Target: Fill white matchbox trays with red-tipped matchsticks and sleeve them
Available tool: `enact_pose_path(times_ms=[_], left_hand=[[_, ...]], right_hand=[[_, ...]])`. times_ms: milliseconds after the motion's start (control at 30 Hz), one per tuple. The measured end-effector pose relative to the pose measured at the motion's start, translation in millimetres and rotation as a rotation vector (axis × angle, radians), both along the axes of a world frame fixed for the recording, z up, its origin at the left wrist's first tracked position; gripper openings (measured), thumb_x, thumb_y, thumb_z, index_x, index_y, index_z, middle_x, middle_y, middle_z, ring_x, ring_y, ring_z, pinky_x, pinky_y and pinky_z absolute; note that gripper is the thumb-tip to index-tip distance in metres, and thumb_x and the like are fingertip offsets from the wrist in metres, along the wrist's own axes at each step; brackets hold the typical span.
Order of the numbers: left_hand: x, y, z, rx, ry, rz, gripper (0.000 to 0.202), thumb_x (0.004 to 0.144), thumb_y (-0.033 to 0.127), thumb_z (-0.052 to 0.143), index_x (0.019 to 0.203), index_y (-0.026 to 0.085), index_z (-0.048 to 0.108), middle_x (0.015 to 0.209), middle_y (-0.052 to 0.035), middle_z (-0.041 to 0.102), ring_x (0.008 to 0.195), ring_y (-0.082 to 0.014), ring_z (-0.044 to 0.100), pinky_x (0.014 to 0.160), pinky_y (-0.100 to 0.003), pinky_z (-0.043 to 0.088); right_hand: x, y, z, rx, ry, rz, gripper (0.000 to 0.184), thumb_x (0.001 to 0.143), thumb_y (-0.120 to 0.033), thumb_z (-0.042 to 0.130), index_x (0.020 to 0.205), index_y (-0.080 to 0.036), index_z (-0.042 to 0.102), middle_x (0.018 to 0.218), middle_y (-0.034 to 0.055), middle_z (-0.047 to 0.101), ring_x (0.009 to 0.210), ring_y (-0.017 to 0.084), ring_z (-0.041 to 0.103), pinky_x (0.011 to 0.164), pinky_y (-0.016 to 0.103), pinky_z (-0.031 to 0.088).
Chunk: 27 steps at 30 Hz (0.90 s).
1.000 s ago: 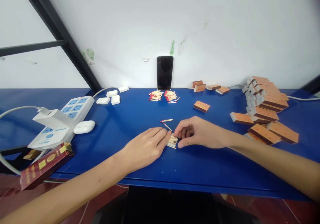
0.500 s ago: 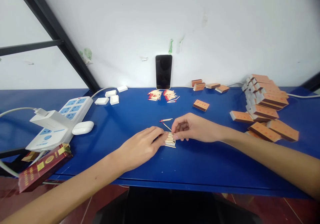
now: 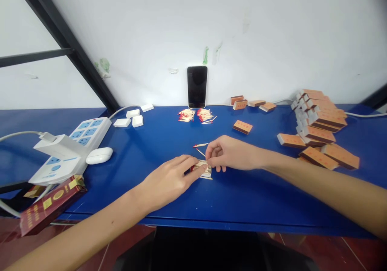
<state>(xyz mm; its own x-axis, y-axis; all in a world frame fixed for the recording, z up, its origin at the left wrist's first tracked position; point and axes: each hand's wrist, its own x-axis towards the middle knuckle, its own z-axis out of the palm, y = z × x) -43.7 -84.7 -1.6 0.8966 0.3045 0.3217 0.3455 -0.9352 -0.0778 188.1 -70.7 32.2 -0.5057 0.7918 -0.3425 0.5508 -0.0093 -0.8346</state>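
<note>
A small white matchbox tray (image 3: 209, 173) full of matches (image 3: 198, 165) lies in the middle of the blue desk. My left hand (image 3: 168, 179) holds its left side, the thumb resting over the matches. From the right, my right hand (image 3: 227, 155) bends over the tray's far right corner with thumb and forefinger pinched; whatever is between them is hidden. One match (image 3: 207, 178) lies along the near side of the tray. Two red-headed matches, one nearer (image 3: 200, 153) and one farther (image 3: 200, 145), lie just beyond it.
Two match piles (image 3: 186, 115) lie before a phone (image 3: 197, 87) leaning on the wall. Orange matchboxes (image 3: 328, 119) are heaped at right; one matchbox (image 3: 242, 127) lies closer. White trays (image 3: 138, 121), a power strip (image 3: 90, 132), an earbud case (image 3: 99, 155) and a red carton (image 3: 53, 204) are at left.
My left thumb has slid right across the matches, and more of the tray's left part shows. My right hand has shifted slightly left, still pinched at the tray's corner.
</note>
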Motion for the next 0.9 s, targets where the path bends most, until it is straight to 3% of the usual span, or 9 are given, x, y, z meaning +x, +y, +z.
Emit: enact_pose_path(times_ms=[100, 300, 400, 567, 733, 900], left_hand=[[0, -1, -2.0, -0.053, -0.017, 0.006, 0.034, 0.097, 0.008, 0.04, 0.125, 0.014, 0.06, 0.113, -0.013, 0.067, 0.109, -0.0233, 0.063, 0.091, -0.042, 0.059], [-6, 0, -10.2, -0.163, -0.202, 0.047, 0.026, 0.099, 0.018, 0.047, 0.116, 0.015, 0.067, 0.118, -0.0084, 0.071, 0.112, -0.0202, 0.066, 0.097, -0.037, 0.057], [-9, -1, -7.7, -0.227, -0.175, 0.036, 0.03, 0.099, 0.014, 0.043, 0.117, 0.015, 0.068, 0.123, -0.009, 0.069, 0.117, -0.0211, 0.064, 0.097, -0.038, 0.057], [-11, 0, -3.0, -0.368, -0.213, 0.115, 0.029, 0.1, 0.02, 0.046, 0.119, 0.017, 0.067, 0.122, -0.0079, 0.069, 0.109, -0.0186, 0.066, 0.096, -0.035, 0.056], [-11, 8, -1.0, -0.404, -0.266, 0.164, 0.023, 0.097, 0.024, 0.053, 0.109, 0.017, 0.071, 0.108, -0.0067, 0.071, 0.099, -0.0187, 0.064, 0.088, -0.034, 0.056], [-12, 11, 5.0, -0.444, -0.269, 0.211, 0.022, 0.094, 0.025, 0.055, 0.111, 0.02, 0.069, 0.11, -0.0055, 0.067, 0.1, -0.0192, 0.061, 0.089, -0.035, 0.053]], right_hand=[[3, -2, 0.7, 0.012, -0.009, 0.074, 0.027, 0.077, -0.041, 0.071, 0.09, -0.017, 0.071, 0.076, 0.0043, 0.072, 0.068, 0.016, 0.065, 0.063, 0.027, 0.053], [3, -5, -6.1, 0.038, -0.02, 0.029, 0.028, 0.078, -0.04, 0.071, 0.091, -0.016, 0.068, 0.076, 0.0047, 0.071, 0.065, 0.015, 0.063, 0.059, 0.026, 0.051], [1, -10, -5.2, 0.157, -0.066, 0.017, 0.022, 0.079, -0.037, 0.069, 0.089, -0.018, 0.067, 0.076, 0.0028, 0.07, 0.068, 0.015, 0.063, 0.06, 0.026, 0.049], [1, -29, -4.0, 0.391, -0.174, -0.041, 0.016, 0.083, -0.035, 0.064, 0.082, -0.019, 0.065, 0.071, 0.0003, 0.066, 0.062, 0.013, 0.058, 0.059, 0.026, 0.044], [-3, -48, -17.2, 0.492, -0.259, 0.033, 0.012, 0.085, -0.031, 0.063, 0.083, -0.021, 0.07, 0.084, 0.0022, 0.066, 0.069, 0.014, 0.058, 0.063, 0.027, 0.042], [-8, -57, -25.9, 0.654, -0.301, 0.047, 0.011, 0.089, -0.017, 0.053, 0.083, -0.02, 0.062, 0.086, 0.0007, 0.062, 0.07, 0.012, 0.056, 0.063, 0.027, 0.04]])
